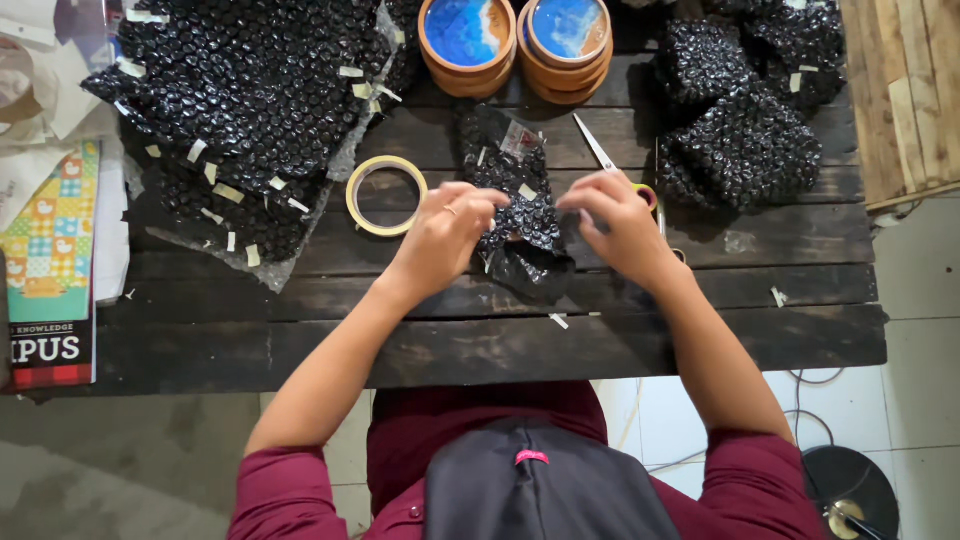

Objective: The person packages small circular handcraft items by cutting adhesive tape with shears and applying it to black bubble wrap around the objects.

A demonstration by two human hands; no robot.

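The black bubble-wrap bundle (520, 220) lies at the middle of the dark plank table (600, 340), its near end crumpled toward me, with a few pale tape tabs stuck along it. I have both hands on it: my left hand (445, 235) pinches the wrap's left edge between thumb and fingertips, and my right hand (620, 225) is closed on the right edge in the same way, so the wrap is drawn in from both sides.

To do this fold well, I judge I should keep both pinches low on the wrap and pull the edges over the middle evenly, so the film lies flat and does not spring back open. One hand ought to hold the seam down before the other lets go for tape.

Just left of my left hand sits a roll of clear tape (386, 195), lying flat. Beside my right hand lie scissors (610, 160), blades pointing away from me, the yellow handle partly hidden under my fingers. Beyond the bundle stand two stacks of round wooden coasters (515, 40) with blue tops. On the far left is a heap of black bubble-wrap sheets (250, 100) dotted with tape tabs; on the far right are wrapped black parcels (745, 110). Off the table's left edge are a colourful booklet (50, 260) and papers. Small tape scraps (558, 321) lie on the planks near me.
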